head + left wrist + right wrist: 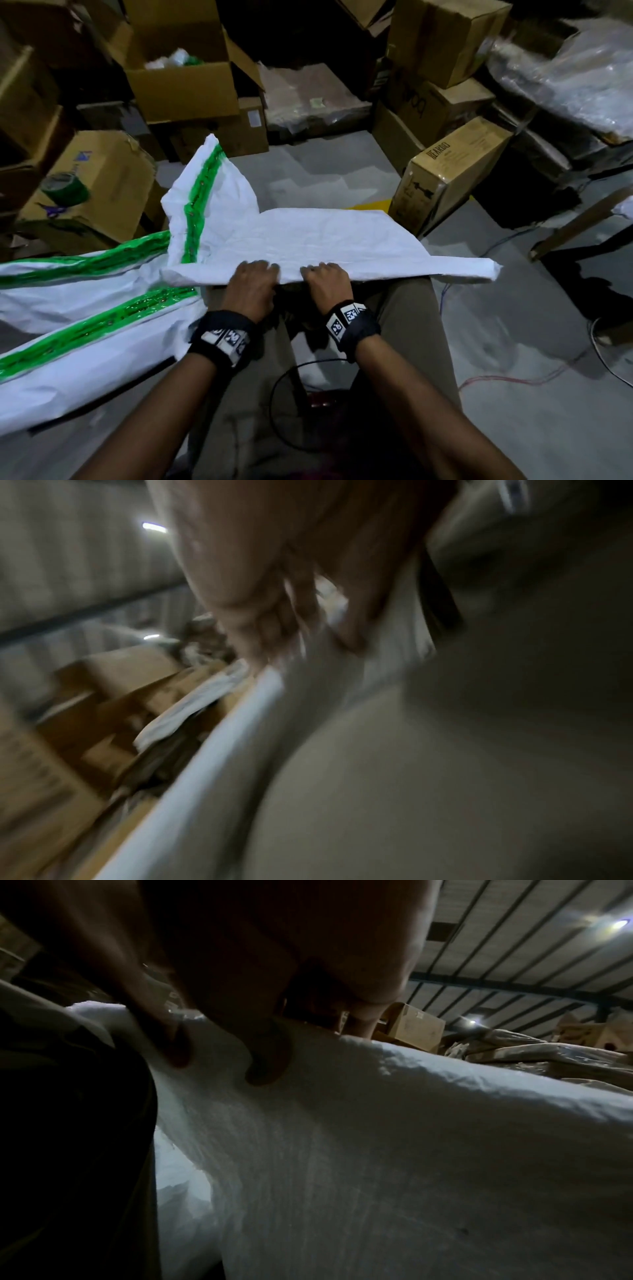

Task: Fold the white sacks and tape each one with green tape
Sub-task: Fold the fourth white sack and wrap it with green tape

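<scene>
So from where I'm watching, both hands sit side by side on the near edge of the sack (pixel 308 236), right over the lap. Left hand (pixel 251 286) has its fingers curled over that folded edge with the thumb underneath, gripping it; the left wrist view is blurry but shows the same thing, left hand (pixel 274 610) with the white edge running out from under the fingers. Right hand (pixel 327 282) is clamped on it too: in the right wrist view the right hand (pixel 257 1001) has two fingertips pressed into the near face of the sack (pixel 377 1137) while the other fingers go over the top edge.

The sack's long axis runs left to right. Its right end sticks out past my right knee, its left end kicks up and away, showing a strip of green tape (pixel 202 195).

Left of that lie more sacks (pixel 85 308) with green strips. Farther left, a tape roll (pixel 65 188) sits on a box (pixel 102 178). More boxes stack up at the far side.
</scene>
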Motion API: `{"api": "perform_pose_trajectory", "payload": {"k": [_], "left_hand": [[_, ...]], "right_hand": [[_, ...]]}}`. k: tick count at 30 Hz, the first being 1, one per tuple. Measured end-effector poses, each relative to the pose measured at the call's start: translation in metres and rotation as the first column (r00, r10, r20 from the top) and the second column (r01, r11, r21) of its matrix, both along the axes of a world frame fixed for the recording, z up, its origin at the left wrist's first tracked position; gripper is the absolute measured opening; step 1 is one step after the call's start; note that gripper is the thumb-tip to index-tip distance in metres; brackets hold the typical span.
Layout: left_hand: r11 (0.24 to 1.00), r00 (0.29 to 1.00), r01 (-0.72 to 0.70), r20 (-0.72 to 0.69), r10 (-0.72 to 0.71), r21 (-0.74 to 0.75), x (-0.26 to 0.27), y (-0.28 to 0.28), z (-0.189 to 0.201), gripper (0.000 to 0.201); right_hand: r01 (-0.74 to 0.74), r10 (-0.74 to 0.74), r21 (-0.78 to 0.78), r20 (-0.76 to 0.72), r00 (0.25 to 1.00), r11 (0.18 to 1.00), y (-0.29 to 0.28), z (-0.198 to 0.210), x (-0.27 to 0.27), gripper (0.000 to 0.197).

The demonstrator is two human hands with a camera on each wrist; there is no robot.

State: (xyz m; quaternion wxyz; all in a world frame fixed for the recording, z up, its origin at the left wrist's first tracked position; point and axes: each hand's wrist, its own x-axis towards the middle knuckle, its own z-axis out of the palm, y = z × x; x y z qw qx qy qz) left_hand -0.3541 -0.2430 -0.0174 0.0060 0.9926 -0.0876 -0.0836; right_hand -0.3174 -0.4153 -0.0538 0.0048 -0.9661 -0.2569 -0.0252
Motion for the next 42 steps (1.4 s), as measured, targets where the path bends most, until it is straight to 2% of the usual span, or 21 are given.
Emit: {"api": "perform_pose_trajectory", "payload": {"k": [2,6,10,13,15,17,19,21,23,24,26,28,29,31,33,35,36,37,39,41,42], "left_hand": [[0.998,0.998,0.056,-0.039,-0.056,-0.013,0.013,-0.012,-0.004,0.046],[0.996,0.994,0.081,-0.076,-0.077,0.042,0.031,-0.010,0.008,0.029],[0.988,0.993,0.030,0.118,-0.012,-0.149,0.044,0.020,0.002,0.013],[0.984,0.968,0.102,0.244,-0.065,-0.145,0.053,0.036,-0.001,0.023],[0.979,0.958,0.143,0.268,-0.100,-0.147,0.057,0.036,0.007,0.032],[0.987,0.975,0.103,0.208,-0.076,-0.124,0.060,0.029,0.023,0.036],[0.984,0.993,0.051,0.117,-0.031,-0.170,0.070,0.023,0.035,0.034],[0.935,0.993,0.014,-0.107,-0.055,-0.355,0.079,0.018,0.050,0.031],[0.898,0.933,-0.030,-0.333,-0.132,-0.439,0.087,0.009,0.062,0.027],[0.907,0.900,-0.023,-0.405,-0.165,-0.420,0.089,0.005,0.063,0.029],[0.961,0.867,0.024,-0.473,-0.157,-0.275,0.086,0.000,0.046,0.028],[0.990,0.900,0.075,-0.420,-0.118,-0.117,0.073,0.003,0.017,0.025],[0.993,0.920,0.111,-0.373,-0.120,-0.047,0.064,0.007,0.004,0.031],[0.967,0.954,0.249,-0.189,-0.233,0.063,0.044,0.015,-0.018,0.038],[0.921,0.924,0.377,0.035,-0.381,0.094,0.026,0.020,-0.031,0.035],[0.889,0.873,0.456,0.172,-0.456,0.043,0.012,0.024,-0.038,0.024],[0.881,0.863,0.473,0.212,-0.459,-0.021,0.006,0.029,-0.041,0.017],[0.878,0.872,0.465,0.228,-0.432,-0.112,0.000,0.036,-0.042,0.021],[0.897,0.922,0.380,0.164,-0.350,-0.226,-0.011,0.053,-0.040,0.046],[0.903,0.923,0.383,0.119,-0.366,-0.194,-0.014,0.061,-0.040,0.066],[0.903,0.914,0.403,0.106,-0.391,-0.145,-0.014,0.060,-0.040,0.062]], "right_hand": [[0.012,-0.012,-0.001,-0.005,1.000,1.000,-0.005,0.005,0.000,0.005],[0.044,-0.040,0.028,-0.120,0.992,0.999,-0.042,0.014,0.011,0.028],[0.133,-0.136,-0.030,-0.174,0.975,0.991,-0.105,0.033,0.041,0.037],[0.196,-0.215,-0.101,-0.232,0.949,0.975,-0.163,0.044,0.057,0.034],[0.179,-0.187,-0.060,-0.178,0.966,0.982,-0.197,0.053,0.056,0.031],[0.090,-0.090,0.040,-0.009,0.996,0.995,-0.220,0.059,0.049,0.034],[0.078,-0.088,0.087,0.116,0.989,0.993,-0.235,0.059,0.039,0.041],[0.179,-0.182,0.127,0.007,0.983,0.976,-0.245,0.063,0.031,0.054],[0.302,-0.249,0.190,-0.257,0.934,0.934,-0.255,0.068,0.030,0.078],[0.344,-0.259,0.203,-0.354,0.898,0.917,-0.255,0.070,0.031,0.085],[0.355,-0.256,0.146,-0.455,0.853,0.924,-0.252,0.058,0.029,0.078],[0.384,-0.294,0.109,-0.467,0.834,0.917,-0.249,0.030,0.021,0.063],[0.384,-0.297,0.144,-0.414,0.860,0.912,-0.247,0.018,0.016,0.058],[0.297,-0.272,0.183,-0.151,0.951,0.937,-0.240,0.004,0.008,0.048],[0.107,-0.122,0.112,0.128,0.984,0.988,-0.223,0.003,0.000,0.026],[-0.127,0.108,0.091,0.189,0.976,0.988,-0.200,0.005,-0.010,0.010],[-0.185,0.165,0.119,0.157,0.974,0.976,-0.192,0.005,-0.016,0.015],[-0.186,0.171,0.145,0.114,0.979,0.972,-0.188,0.004,-0.020,0.022],[-0.103,0.099,0.120,0.044,0.994,0.987,-0.188,0.006,-0.026,0.043],[-0.067,0.067,0.007,0.002,0.998,0.998,-0.188,0.010,-0.029,0.066],[-0.068,0.068,-0.042,-0.003,0.998,0.997,-0.186,0.012,-0.031,0.065]]}}
